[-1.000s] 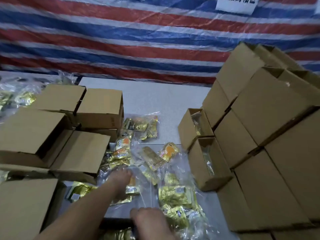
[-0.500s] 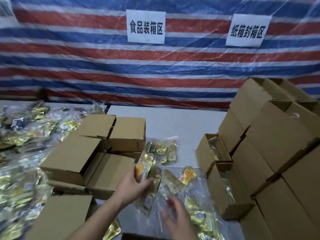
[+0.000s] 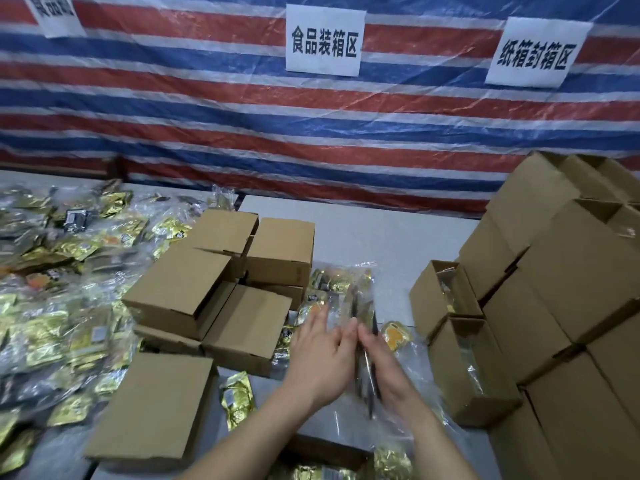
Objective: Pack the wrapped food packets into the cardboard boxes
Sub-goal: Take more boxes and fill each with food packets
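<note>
Two hands met over the tabletop [image 3: 374, 237], and between them I held a thin stack of wrapped food packets [image 3: 364, 348] on edge. My left hand [image 3: 320, 362] pressed its flat palm and straight fingers against the stack's near-left face; my right hand [image 3: 382, 365] pressed the opposite face. Neither grip was clenched: both were flat, clamping the stack between the palms. The packets were blurred, so their count could not be read.

Step in hand, as I judged it: squaring up a gathered stack before loading. Just right of the grip stood two open cardboard boxes [image 3: 467, 368], each already showing some wrapped content. Closed boxes [image 3: 194, 292] lay just left of the grip, and loose packets [image 3: 59, 306] lay farther left.

Next move required: carry the stack rightward, edge kept vertical, and lower it into the narrow opening of the nearer box without catching its raised flaps.
</note>
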